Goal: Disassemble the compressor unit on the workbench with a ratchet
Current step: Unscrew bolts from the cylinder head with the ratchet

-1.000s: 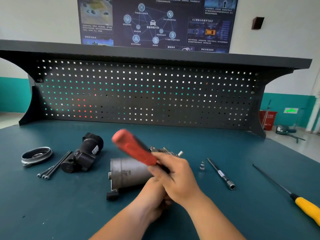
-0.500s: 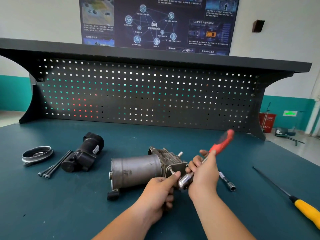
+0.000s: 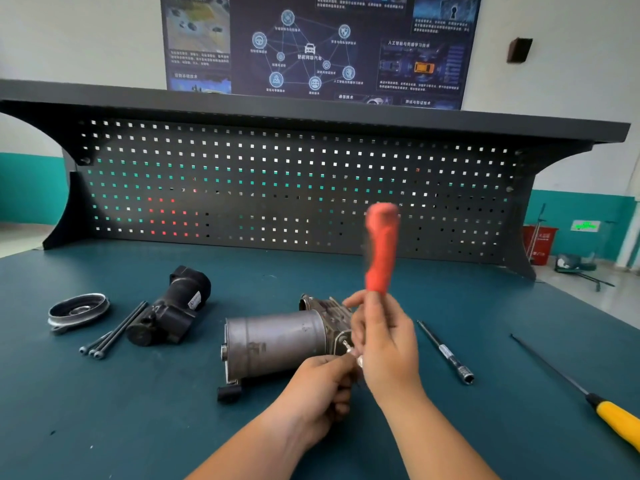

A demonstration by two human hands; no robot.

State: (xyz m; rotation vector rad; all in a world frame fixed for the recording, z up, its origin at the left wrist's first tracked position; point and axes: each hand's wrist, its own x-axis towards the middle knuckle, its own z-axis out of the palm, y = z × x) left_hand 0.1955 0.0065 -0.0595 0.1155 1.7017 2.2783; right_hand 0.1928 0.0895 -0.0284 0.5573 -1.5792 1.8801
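Teal-topped desk [image 3: 311, 271], black perforated back panel [image 3: 298, 188] behind, dark poster [image 3: 311, 46] on wall above.

Compressor unit [image 3: 277, 341]: grey metal cylinder lying on its side near desk centre, cast head at right end, small black foot at lower left corner.

Ratchet [image 3: 381, 251]: red handle, blurred, pointing up and away from compressor's right end; metal head hidden among hands.

Right hand [image 3: 388, 344]: closed round lower part of ratchet handle, fingers [image 3: 360, 299] curled over it, just right of compressor head.

Left hand [image 3: 318, 389]: below and in front of compressor's right end, fingertips pinched together at a small bright metal part by ratchet head; exact thing held not discernible.

Black motor housing [image 3: 173, 310]: left of compressor, apart from it, lying tilted.

Long bolts [image 3: 114, 332]: bundle lying just left of housing, touching or nearly so.

Metal pulley ring [image 3: 78, 310]: far left, flat on desk.

Extension bar [image 3: 446, 351]: right of hands, socket end toward viewer.

Yellow-handled screwdriver [image 3: 616, 420]: far right, thin shaft pointing up-left.
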